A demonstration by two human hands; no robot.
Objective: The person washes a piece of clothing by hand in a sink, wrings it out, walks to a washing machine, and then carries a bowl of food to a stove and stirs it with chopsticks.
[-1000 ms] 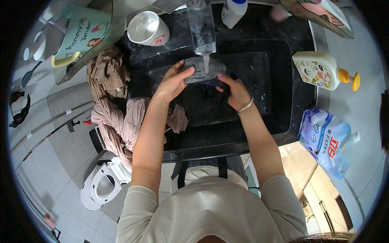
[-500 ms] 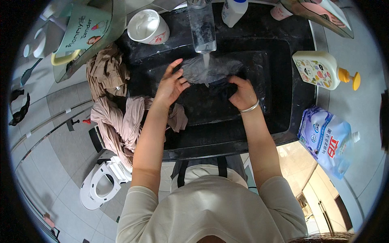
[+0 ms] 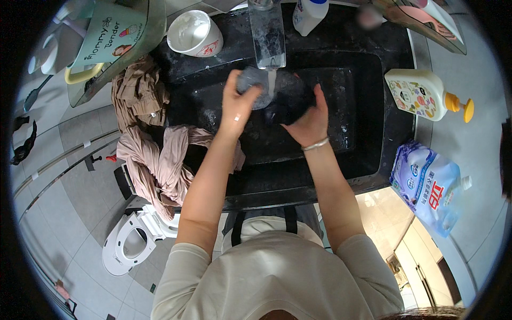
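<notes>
Under a wide, see-through faucet [image 3: 268, 40], a dark wet cloth [image 3: 290, 101] is bunched up over the black sink [image 3: 368, 106]. Water [image 3: 271, 80] pours onto it, and its left part looks greyish and wet. My left hand [image 3: 238, 104] grips the cloth's left side, thumb bent over it. On the other side my right hand [image 3: 310, 120], a bangle on its wrist, cups around the cloth with its thumb low and fingers along the right edge. The fingertips are partly hidden or blurred.
Pink cloth [image 3: 160, 154] and brown cloth [image 3: 140, 90] drape over the sink's left edge. A white tub [image 3: 194, 34] and a blue-capped bottle [image 3: 309, 17] stand behind. At right are a yellow pump bottle [image 3: 418, 95] and a blue-purple refill pouch [image 3: 426, 184]. A toilet [image 3: 130, 245] is lower left.
My left hand has moved right and closed on the cloth. My right hand has shifted slightly left and turned, spreading around it. The cloth has gone from spread out to bunched.
</notes>
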